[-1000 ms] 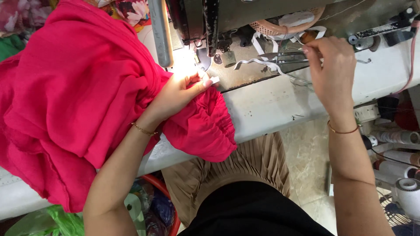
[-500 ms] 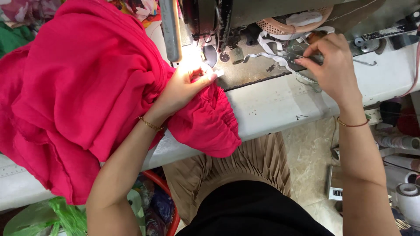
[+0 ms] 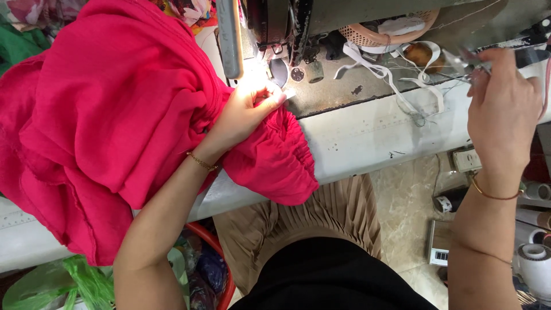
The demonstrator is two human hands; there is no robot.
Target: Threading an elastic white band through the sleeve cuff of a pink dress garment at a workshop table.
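Nearest the camera, a pleated beige skirt [image 3: 321, 218] covers the seated person's lap, with a red plastic basin [image 3: 221, 264] and green plastic bags [image 3: 86, 281] beside it under the white sewing table [image 3: 367, 143]. On the table edge, the left hand [image 3: 247, 112] is closed on a gathered fold of the bright pink crinkled garment [image 3: 109, 120], pressing it just before the presser foot [image 3: 278, 66] of the sewing machine [image 3: 275, 23]. To feed it well, I judge the fingers should keep the fold flat and taut, fingertips clear of the needle. The garment's bulk, heaped to the left, may drag. Farther right, the right hand [image 3: 502, 109] pinches small metal snips [image 3: 468, 60], raised above tangled white elastic tape [image 3: 390, 72]. A pink woven basket [image 3: 379, 34] sits behind.
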